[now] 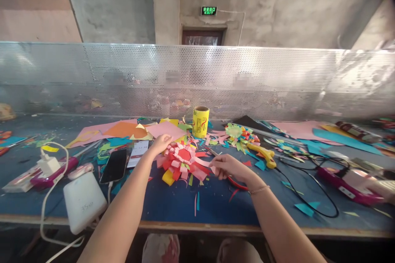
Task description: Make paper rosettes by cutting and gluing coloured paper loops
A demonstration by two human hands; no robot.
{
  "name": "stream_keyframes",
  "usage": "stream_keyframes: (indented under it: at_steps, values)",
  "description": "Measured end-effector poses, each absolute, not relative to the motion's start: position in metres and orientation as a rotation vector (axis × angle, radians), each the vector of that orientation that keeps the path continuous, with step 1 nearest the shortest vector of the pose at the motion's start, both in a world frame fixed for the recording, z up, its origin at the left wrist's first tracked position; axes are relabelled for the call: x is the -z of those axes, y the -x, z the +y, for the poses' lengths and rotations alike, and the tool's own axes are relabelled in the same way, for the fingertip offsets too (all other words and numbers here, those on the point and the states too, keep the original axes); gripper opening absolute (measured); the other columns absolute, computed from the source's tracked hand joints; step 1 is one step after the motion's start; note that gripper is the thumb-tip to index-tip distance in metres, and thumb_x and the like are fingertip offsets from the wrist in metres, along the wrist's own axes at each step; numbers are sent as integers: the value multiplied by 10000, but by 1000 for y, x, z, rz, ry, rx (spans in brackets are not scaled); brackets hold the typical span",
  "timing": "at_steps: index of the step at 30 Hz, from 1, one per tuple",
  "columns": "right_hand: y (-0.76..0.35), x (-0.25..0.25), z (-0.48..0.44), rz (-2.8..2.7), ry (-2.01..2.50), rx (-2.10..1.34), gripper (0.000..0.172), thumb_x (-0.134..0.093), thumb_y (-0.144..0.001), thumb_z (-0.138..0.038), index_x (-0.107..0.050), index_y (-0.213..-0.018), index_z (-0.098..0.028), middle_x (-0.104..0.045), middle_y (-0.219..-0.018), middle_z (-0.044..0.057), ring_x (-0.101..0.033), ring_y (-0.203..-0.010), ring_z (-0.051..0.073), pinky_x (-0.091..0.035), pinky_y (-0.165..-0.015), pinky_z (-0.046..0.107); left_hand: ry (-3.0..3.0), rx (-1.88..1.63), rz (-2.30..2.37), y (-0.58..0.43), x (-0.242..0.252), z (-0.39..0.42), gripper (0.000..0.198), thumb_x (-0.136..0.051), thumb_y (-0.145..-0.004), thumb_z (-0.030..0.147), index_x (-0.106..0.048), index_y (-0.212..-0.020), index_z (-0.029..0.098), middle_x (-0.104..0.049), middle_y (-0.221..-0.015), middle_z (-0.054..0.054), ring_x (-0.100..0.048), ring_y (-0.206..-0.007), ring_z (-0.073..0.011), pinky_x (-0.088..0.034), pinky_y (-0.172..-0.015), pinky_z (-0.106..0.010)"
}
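the right hand hides the end of a pink strip and part of a red handle. whether the left hand touches the paper flower cannot be determined. both forearms leave the view at the near side. fine print on the yellow tube is illegible; shapes beyond the perforated screen are blurred.

Pink, red, yellow paper flower

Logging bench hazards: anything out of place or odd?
Yes: the white box at front left seems to overhang the table, so might fall if bumped; a white cable dangles beside it. Paper scraps lie strewn.
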State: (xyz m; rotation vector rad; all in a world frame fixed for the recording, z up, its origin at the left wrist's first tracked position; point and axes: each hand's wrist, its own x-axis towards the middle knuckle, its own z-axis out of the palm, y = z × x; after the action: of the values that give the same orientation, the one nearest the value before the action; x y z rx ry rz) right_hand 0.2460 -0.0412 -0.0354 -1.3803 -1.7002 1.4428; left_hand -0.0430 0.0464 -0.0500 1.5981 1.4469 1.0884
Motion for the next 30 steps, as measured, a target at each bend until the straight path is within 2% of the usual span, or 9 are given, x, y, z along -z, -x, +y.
stream_keyframes:
  at_steps: [3, 6, 11, 14, 18, 22, 24, 27, 30]
  values:
    - [-243, 36, -29, -1758, 1353, -1042, 207, -578, -713, -364, -597, -701, -158, -560, -475, -27, -496, -394, 92, -402, -421, 210, -1673, -970, 1514, 49, 39, 38, 355, -667, -566, 501, -614, -735, 193, -685, -766, -78, -604, -874, -248, -406, -704, -261]
    - [-238, 38, -15, -1991, 1351, -629, 139, -571, -700, -282, -628, -746, -163, -623, -622, 12, -570, -568, 138, -449, -550, 255, -1746, -730, 1570, 51, 32, 30, 386, -703, -497, 509, -617, -710, 199, -661, -659, -36, -608, -751, -234, -401, -642, -256]
    - [-228, 41, -2, -2341, 1235, -309, 211, -584, -691, -218, -650, -891, -196, -659, -954, 71, -582, -923, 213, -455, -796, 334, -1817, -730, 1459, 40, 39, 29, 469, -719, -499, 473, -628, -859, 186, -657, -954, -84, -599, -876, -254, -427, -694, -281]
    - [-225, 41, 3, -2358, 1267, -393, 192, -550, -726, -212, -639, -895, -186, -658, -937, 74, -595, -885, 204, -465, -770, 323, -1786, -880, 1270, 28, 48, 32, 516, -716, -545, 376, -586, -1007, 188, -589, -1142, -119, -565, -1015, -257, -435, -802, -316]
    - [-230, 46, 12, -2192, 1379, -555, 144, -604, -693, -266, -613, -798, -169, -657, -820, 55, -596, -727, 171, -465, -649, 287, -1789, -1004, 1100, 14, 55, 35, 465, -686, -599, 297, -566, -1036, 191, -564, -1183, -119, -503, -1131, -243, -392, -917, -346]
    - [-236, 55, 13, -1889, 1379, -872, 274, -662, -603, -245, -540, -837, -173, -629, -791, 14, -593, -602, 131, -455, -510, 237, -1749, -1130, 1165, 16, 53, 34, 421, -659, -641, 362, -581, -1024, 206, -555, -1197, -109, -495, -1136, -236, -378, -928, -327]
    - [-236, 57, 10, -1711, 1417, -1060, 365, -646, -614, -239, -488, -939, -183, -627, -808, 12, -575, -486, 112, -436, -424, 229, -1736, -1161, 1366, 23, 50, 34, 375, -653, -630, 422, -613, -927, 197, -600, -1114, -114, -528, -1072, -254, -391, -876, -314]
    - [-235, 56, 4, -1583, 1449, -1238, 404, -613, -656, -255, -443, -1017, -188, -633, -738, 3, -550, -395, 118, -417, -360, 237, -1705, -954, 1703, 34, 46, 33, 372, -616, -609, 550, -600, -669, 184, -651, -739, -79, -594, -808, -257, -401, -671, -284]
    - [-231, 54, 0, -1602, 1460, -1264, 420, -618, -662, -261, -448, -1036, -174, -595, -588, -35, -528, -379, 116, -387, -342, 215, -1640, -644, 1688, 34, 41, 28, 452, -586, -595, 625, -532, -516, 183, -485, -432, -3, -499, -478, -170, -301, -485, -256]
